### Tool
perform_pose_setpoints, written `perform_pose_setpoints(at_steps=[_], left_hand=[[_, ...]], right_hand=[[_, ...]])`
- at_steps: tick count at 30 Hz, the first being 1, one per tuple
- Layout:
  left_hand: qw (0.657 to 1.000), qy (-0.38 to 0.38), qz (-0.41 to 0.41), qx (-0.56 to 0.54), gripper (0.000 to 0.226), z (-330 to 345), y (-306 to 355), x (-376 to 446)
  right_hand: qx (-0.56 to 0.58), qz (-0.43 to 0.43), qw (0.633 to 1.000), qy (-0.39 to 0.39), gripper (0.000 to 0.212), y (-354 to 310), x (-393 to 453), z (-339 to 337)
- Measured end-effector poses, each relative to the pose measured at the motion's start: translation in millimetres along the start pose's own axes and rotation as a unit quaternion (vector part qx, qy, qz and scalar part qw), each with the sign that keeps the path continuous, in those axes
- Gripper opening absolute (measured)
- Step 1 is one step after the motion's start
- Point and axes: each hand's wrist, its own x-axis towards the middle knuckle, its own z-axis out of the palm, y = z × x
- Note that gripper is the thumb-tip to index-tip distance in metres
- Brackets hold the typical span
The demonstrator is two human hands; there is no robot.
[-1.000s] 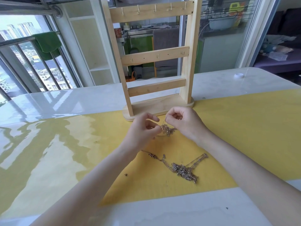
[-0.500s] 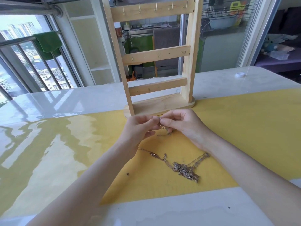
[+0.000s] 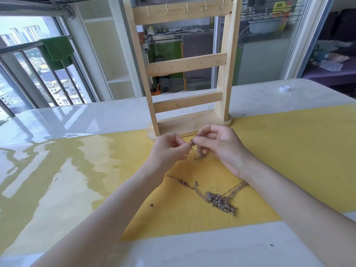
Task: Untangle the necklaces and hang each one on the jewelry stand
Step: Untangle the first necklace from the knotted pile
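Note:
My left hand and my right hand meet just in front of the wooden jewelry stand. Both pinch the top of a thin gold necklace, whose bunched chain dangles below my fingertips above the yellow mat. A tangled pile of other necklaces lies on the mat nearer to me, under my right forearm. The stand has three cross bars with small hooks, and no hook carries anything.
The white glossy table carries the mat. A small white cap sits at the far right. A tiny dark speck lies on the mat. Beyond the table are a balcony railing and glass doors.
Both hands have risen a little toward the stand's base and drawn closer. The held necklace now hangs in a looser strand instead of a tight clump.

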Motion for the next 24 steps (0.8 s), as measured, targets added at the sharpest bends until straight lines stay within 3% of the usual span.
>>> perform_pose_setpoints(at_steps=[3, 8, 15, 22, 24], left_hand=[[0.984, -0.026, -0.073, -0.162, 0.018, -6.3, 2.3, 3.3], [0.948, -0.034, -0.143, -0.283, 0.007, -6.7, 4.4, 5.9], [0.966, -0.105, -0.121, -0.202, 0.016, -2.5, 5.3, 0.1], [0.973, -0.039, -0.092, -0.208, 0.019, -6.0, 5.1, 1.0], [0.974, -0.027, -0.076, -0.211, 0.020, -6.8, 5.8, 1.1]], right_hand=[[-0.014, -0.006, 1.000, -0.002, 0.013, -1.5, -1.2, -1.5], [-0.084, -0.016, 0.996, -0.012, 0.016, -2.7, -2.6, 0.1], [-0.034, -0.010, 0.999, 0.008, 0.019, -5.0, -0.2, -2.7], [-0.017, -0.024, 1.000, 0.007, 0.019, -5.0, 0.8, -3.0], [-0.059, -0.036, 0.998, 0.010, 0.012, -4.1, 1.6, -4.2]])
